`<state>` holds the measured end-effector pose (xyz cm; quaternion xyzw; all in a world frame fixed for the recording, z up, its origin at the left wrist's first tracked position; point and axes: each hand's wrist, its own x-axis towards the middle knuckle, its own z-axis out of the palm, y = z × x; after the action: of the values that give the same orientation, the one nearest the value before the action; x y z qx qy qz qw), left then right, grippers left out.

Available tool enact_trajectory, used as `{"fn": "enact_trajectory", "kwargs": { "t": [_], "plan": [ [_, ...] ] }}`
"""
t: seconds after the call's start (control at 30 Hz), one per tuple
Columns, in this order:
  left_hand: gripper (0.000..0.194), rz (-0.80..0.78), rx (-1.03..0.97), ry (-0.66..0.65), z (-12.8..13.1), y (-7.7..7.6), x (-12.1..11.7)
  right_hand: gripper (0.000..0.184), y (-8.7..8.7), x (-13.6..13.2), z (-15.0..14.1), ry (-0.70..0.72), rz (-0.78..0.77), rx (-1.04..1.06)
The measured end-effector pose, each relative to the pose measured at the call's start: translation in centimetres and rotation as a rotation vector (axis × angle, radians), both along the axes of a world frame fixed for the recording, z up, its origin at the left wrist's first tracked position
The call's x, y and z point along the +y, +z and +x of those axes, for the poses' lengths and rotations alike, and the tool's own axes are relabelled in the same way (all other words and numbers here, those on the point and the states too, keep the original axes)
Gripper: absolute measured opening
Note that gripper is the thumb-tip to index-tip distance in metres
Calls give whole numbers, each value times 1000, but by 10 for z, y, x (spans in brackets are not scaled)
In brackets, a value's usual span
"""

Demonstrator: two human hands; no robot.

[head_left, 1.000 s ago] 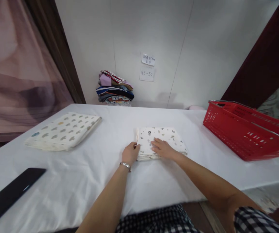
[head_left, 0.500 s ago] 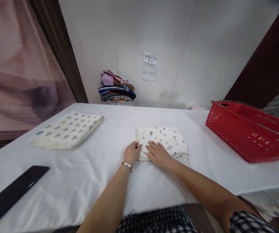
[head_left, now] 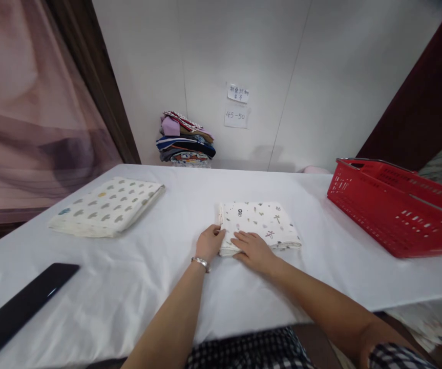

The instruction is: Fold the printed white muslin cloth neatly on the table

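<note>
A white cloth [head_left: 261, 220] with small printed trees and figures lies folded into a rectangle on the table in front of me. At its left edge, my left hand [head_left: 209, 243] closes fingers and thumb on the folded layers; a silver bracelet circles that wrist. My right hand [head_left: 255, 252] rests on the cloth's near edge with fingers stretched out and nothing gripped. Farther left lies another folded cloth [head_left: 107, 207], cream with grey cloud-like shapes, apart from both hands.
A red perforated basket [head_left: 397, 210] stands at the table's right side. A flat black object [head_left: 24, 310] lies at the near left on the white tablecloth [head_left: 128, 287]. Behind the far edge, a stack of folded fabrics [head_left: 185, 141] rises against the wall, near paper notes [head_left: 236, 116].
My right hand has slid slightly down toward the cloth's near edge. The left hand keeps its place at the left edge, and the cloth has barely changed.
</note>
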<state>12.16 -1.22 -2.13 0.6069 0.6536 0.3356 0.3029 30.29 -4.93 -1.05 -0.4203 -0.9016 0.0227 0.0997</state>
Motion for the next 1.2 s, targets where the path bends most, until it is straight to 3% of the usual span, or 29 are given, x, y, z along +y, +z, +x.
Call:
{"fn": "enact_trajectory", "kwargs": {
  "t": [0.3,0.6,0.77,1.0,1.2],
  "plan": [
    [26,14,-4,9,4,2,-3,48,4,-14,5,-2,-26,71],
    [39,78,69,20,4,2,-4,34,20,5,-4,-103,-173,284],
    [36,73,91,20,3,2,-3,28,12,-8,-10,-124,-30,222],
    [36,46,107,2,3,0,-2,44,-5,-32,-4,-113,54,113],
    [31,63,108,2,4,0,-1,32,12,-24,-6,-110,-29,137]
  ]
}}
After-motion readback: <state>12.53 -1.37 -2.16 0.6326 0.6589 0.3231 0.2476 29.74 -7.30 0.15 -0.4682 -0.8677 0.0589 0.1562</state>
